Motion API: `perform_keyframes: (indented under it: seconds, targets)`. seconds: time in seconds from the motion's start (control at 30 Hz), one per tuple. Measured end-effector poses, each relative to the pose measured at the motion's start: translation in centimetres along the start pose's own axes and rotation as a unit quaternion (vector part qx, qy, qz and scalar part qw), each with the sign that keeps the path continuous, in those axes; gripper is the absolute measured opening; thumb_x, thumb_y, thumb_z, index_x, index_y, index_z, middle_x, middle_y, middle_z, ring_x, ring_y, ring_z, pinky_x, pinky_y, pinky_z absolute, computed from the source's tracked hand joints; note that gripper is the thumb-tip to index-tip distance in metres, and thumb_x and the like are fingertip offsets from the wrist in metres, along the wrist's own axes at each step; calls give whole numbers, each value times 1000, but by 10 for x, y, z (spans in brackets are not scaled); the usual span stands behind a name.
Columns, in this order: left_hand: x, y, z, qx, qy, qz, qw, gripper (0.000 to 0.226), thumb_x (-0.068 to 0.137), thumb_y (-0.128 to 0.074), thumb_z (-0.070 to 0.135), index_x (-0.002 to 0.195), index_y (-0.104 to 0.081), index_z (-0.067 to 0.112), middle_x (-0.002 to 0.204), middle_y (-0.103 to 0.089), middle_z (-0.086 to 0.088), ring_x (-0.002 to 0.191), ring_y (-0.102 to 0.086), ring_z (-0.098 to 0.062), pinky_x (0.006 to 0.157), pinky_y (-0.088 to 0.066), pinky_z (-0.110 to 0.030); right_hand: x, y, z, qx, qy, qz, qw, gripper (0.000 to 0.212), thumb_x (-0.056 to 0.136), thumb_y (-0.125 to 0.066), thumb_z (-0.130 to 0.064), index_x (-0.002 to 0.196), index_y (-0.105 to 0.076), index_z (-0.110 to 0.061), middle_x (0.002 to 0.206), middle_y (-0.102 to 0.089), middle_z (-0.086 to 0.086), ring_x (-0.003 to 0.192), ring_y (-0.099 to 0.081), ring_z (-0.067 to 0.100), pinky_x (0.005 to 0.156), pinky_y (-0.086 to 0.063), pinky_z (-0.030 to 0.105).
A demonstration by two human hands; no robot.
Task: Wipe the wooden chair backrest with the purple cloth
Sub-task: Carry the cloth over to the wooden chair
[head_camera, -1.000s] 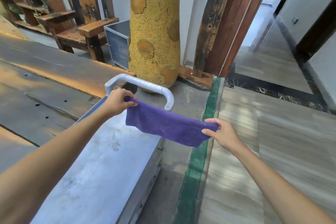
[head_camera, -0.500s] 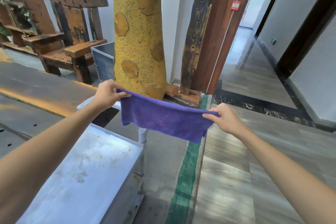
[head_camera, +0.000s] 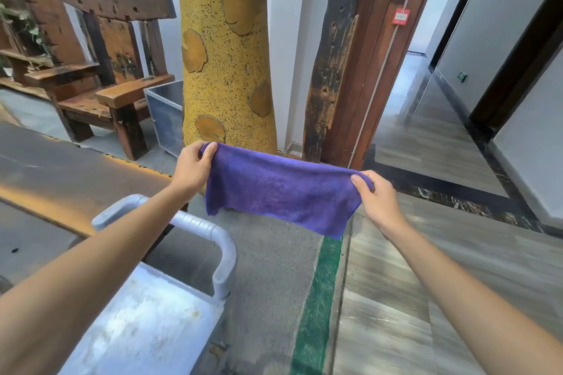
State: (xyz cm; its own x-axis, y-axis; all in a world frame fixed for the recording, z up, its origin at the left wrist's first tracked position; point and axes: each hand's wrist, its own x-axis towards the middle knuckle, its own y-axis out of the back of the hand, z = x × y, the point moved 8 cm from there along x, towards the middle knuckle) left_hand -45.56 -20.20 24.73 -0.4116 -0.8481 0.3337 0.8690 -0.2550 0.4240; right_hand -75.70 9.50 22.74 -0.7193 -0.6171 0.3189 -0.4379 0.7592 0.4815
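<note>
A purple cloth [head_camera: 280, 192] hangs stretched in the air between my two hands, in front of the yellow pillar. My left hand [head_camera: 192, 169] pinches its upper left corner and my right hand [head_camera: 376, 196] pinches its upper right corner. The wooden chair [head_camera: 100, 82] stands at the far left, well beyond the cloth. Its dark plank backrest [head_camera: 115, 0] runs across the top with a slatted panel below, and thick armrests frame the seat.
A metal cart with a grey handle [head_camera: 213, 233] stands below my left arm. A speckled yellow pillar [head_camera: 227, 49] rises straight ahead, with a metal box [head_camera: 166, 113] beside it. A dark wooden table [head_camera: 61, 173] lies at left; a doorway and corridor [head_camera: 426, 106] open at right.
Both hands lifted the cloth up off the cart handle and held it stretched in the air. The view rose and moved forward, bringing the chair and pillar closer.
</note>
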Motion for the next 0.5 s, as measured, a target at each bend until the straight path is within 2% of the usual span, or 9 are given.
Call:
perform_keyframes:
  seconds: [0.07,0.17,0.27,0.4,0.5]
  targets:
    - [18,-5,0,11,-15,6,1000,32,103,-55,34,83,-64,11,73,-59,-2,69,-48,-16,63,-37,-32,16,-10,15,9,-9,-6,1000,15,101,-62,-21,94,-71,-13,82,-69,0,74,-57,17,74,-45,37]
    - [52,-10,6,20,-40,21,999,36,99,-62,39,70,-60,18,63,-55,2,59,-44,-8,53,-32,-19,40,-26,39,-2,-32,-27,999,13,100,-65,-19,89,-71,-22,77,-67,-10,70,-57,11,73,-44,34]
    - [80,-19,22,20,-82,35,996,41,100,-62,38,75,-61,6,65,-57,-12,61,-48,-19,59,-36,-31,56,-38,61,-10,-56,-36,998,12,99,-67,-15,94,-74,-23,84,-75,-3,76,-65,17,76,-50,37]
    - [96,-43,53,71,-180,25,981,37,106,-49,33,88,-57,2,71,-59,-11,68,-53,-29,67,-40,-43,65,-51,82,-49,-98,-51,993,10,97,-67,-13,93,-75,-18,88,-78,4,85,-73,24,82,-54,40]
    - [104,-63,83,104,-266,-17,958,36,105,-50,35,88,-58,4,72,-59,-8,68,-54,-29,66,-42,-43,69,-61,99,-121,-128,-82,981,13,98,-65,-18,88,-71,-24,86,-76,0,88,-72,24,80,-51,36]
